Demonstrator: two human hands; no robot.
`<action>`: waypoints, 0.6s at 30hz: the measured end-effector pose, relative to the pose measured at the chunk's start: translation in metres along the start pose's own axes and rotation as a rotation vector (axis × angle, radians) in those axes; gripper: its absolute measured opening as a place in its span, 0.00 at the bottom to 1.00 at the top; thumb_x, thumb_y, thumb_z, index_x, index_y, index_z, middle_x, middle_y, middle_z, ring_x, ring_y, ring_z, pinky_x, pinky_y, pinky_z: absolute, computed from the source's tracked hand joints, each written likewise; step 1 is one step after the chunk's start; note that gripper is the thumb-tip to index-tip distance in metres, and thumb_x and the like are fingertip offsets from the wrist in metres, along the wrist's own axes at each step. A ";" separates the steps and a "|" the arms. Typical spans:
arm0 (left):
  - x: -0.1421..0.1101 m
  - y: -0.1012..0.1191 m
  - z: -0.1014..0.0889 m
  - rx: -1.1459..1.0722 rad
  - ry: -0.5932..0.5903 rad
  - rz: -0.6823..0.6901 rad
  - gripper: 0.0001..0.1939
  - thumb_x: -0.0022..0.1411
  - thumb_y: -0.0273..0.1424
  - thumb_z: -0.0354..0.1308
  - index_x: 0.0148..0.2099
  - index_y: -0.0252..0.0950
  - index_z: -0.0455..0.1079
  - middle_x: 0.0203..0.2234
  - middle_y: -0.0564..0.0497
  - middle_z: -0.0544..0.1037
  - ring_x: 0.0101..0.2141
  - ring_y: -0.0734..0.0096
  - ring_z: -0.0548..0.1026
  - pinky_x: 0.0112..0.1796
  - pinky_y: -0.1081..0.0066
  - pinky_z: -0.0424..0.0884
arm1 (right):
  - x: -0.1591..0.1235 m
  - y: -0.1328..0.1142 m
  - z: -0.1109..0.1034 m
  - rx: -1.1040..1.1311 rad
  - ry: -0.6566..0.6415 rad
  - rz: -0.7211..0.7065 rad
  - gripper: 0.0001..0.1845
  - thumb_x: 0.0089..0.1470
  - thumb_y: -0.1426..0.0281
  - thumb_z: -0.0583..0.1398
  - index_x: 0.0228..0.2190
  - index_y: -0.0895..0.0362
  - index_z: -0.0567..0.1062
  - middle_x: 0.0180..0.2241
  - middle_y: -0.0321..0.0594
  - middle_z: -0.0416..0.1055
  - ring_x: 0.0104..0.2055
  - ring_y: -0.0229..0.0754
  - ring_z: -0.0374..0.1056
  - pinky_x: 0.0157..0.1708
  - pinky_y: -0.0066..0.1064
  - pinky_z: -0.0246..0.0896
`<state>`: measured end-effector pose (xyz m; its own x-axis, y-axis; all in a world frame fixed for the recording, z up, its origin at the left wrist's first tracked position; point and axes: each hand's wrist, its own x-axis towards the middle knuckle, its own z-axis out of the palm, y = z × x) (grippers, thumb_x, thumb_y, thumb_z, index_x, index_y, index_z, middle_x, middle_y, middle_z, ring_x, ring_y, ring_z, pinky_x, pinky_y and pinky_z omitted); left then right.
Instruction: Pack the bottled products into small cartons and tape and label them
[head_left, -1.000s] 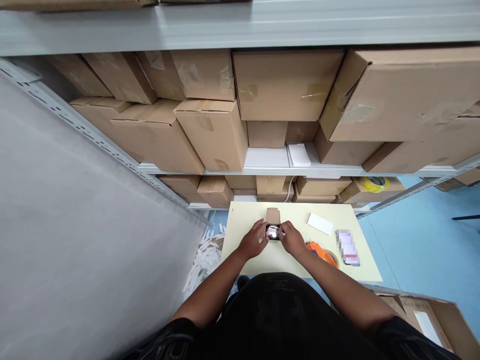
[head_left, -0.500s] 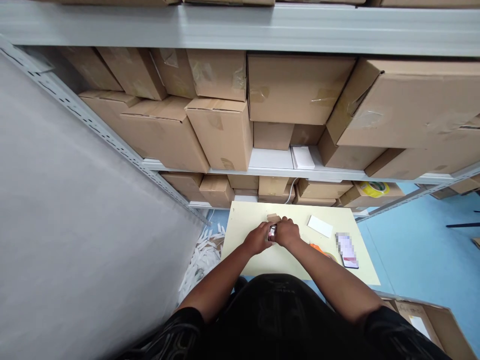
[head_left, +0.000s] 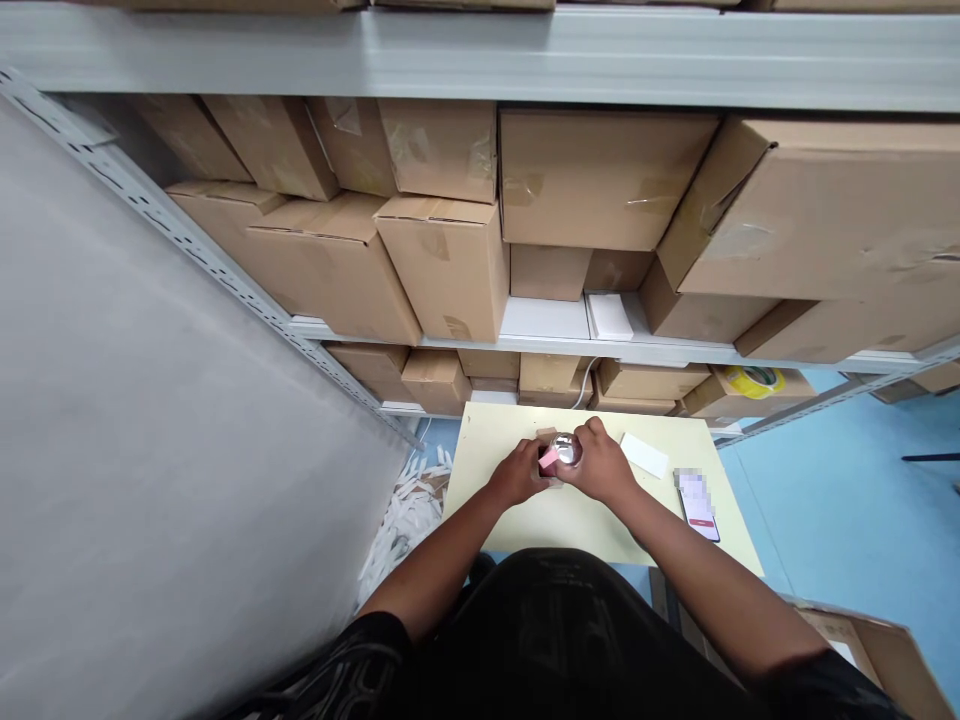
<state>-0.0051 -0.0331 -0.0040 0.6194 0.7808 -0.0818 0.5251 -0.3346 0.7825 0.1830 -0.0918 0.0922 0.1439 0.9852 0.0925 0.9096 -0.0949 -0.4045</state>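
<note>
Over the table (head_left: pixel 480 520), both of my hands are close together. The fingers of my left hand (head_left: pixel 519 473) are closed around a small box-like thing, dark inside, with a pink flap (head_left: pixel 548 458); most of it is hidden. My right hand (head_left: pixel 604 464) grips a round, shiny silver piece (head_left: pixel 565 449) right beside the pink flap. Its exact kind is too small to tell. Just behind my fingers lies a bit of brown cardboard (head_left: pixel 546 434). A flat white box (head_left: pixel 644 455) rests right of my right hand, and a phone (head_left: pixel 696 504) lies farther right.
Shelves (head_left: pixel 600 346) packed with cardboard boxes (head_left: pixel 448 265) stand beyond the table. A yellow tape roll (head_left: pixel 754 381) sits on a lower box. Left are a grey wall (head_left: pixel 150 450) and white paper strips (head_left: pixel 397 515). An open carton (head_left: pixel 877 650) stands at lower right.
My right hand has moved slightly right and turned, showing the round silver piece and pink flap. The orange and yellow item near my right forearm is now out of sight.
</note>
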 end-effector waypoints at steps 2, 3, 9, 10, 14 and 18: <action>0.002 0.002 -0.001 -0.011 -0.001 0.006 0.39 0.53 0.34 0.72 0.65 0.42 0.65 0.58 0.45 0.71 0.56 0.53 0.74 0.55 0.58 0.73 | 0.003 -0.001 -0.023 0.072 0.044 0.000 0.17 0.44 0.59 0.68 0.33 0.54 0.72 0.39 0.40 0.64 0.30 0.39 0.63 0.32 0.34 0.62; 0.004 0.003 -0.002 -0.012 -0.006 0.003 0.38 0.53 0.33 0.71 0.65 0.41 0.65 0.57 0.44 0.71 0.56 0.52 0.74 0.55 0.58 0.72 | 0.005 -0.001 -0.034 0.111 0.065 -0.004 0.16 0.43 0.61 0.68 0.32 0.54 0.71 0.38 0.39 0.64 0.30 0.39 0.63 0.32 0.33 0.62; 0.007 0.009 -0.003 -0.048 0.005 -0.080 0.41 0.50 0.38 0.74 0.64 0.37 0.66 0.57 0.39 0.73 0.55 0.45 0.75 0.53 0.54 0.74 | 0.020 0.009 -0.086 0.343 0.167 -0.066 0.13 0.44 0.67 0.67 0.26 0.52 0.66 0.34 0.37 0.63 0.32 0.42 0.63 0.35 0.33 0.65; 0.006 0.010 -0.003 -0.060 0.017 -0.070 0.44 0.49 0.39 0.74 0.66 0.37 0.64 0.59 0.39 0.72 0.56 0.45 0.74 0.55 0.54 0.73 | 0.022 0.011 -0.091 0.371 0.188 -0.073 0.12 0.44 0.67 0.67 0.26 0.52 0.67 0.33 0.37 0.63 0.32 0.42 0.62 0.35 0.33 0.65; -0.002 0.009 -0.009 -0.078 0.071 -0.034 0.50 0.51 0.40 0.73 0.72 0.38 0.58 0.68 0.38 0.62 0.65 0.45 0.65 0.64 0.53 0.63 | 0.030 0.021 -0.102 0.449 0.259 -0.068 0.10 0.45 0.68 0.66 0.27 0.52 0.68 0.32 0.35 0.62 0.30 0.40 0.61 0.34 0.32 0.63; -0.012 0.014 -0.028 -0.110 0.153 -0.060 0.44 0.57 0.31 0.65 0.73 0.38 0.57 0.70 0.38 0.59 0.68 0.49 0.62 0.68 0.51 0.58 | 0.036 0.031 -0.110 0.469 0.258 -0.047 0.09 0.44 0.68 0.64 0.24 0.52 0.67 0.31 0.34 0.60 0.30 0.40 0.60 0.33 0.32 0.59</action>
<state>-0.0217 -0.0325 0.0251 0.4888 0.8714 -0.0420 0.4865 -0.2323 0.8423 0.2588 -0.0745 0.1831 0.2517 0.9144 0.3170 0.6543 0.0806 -0.7519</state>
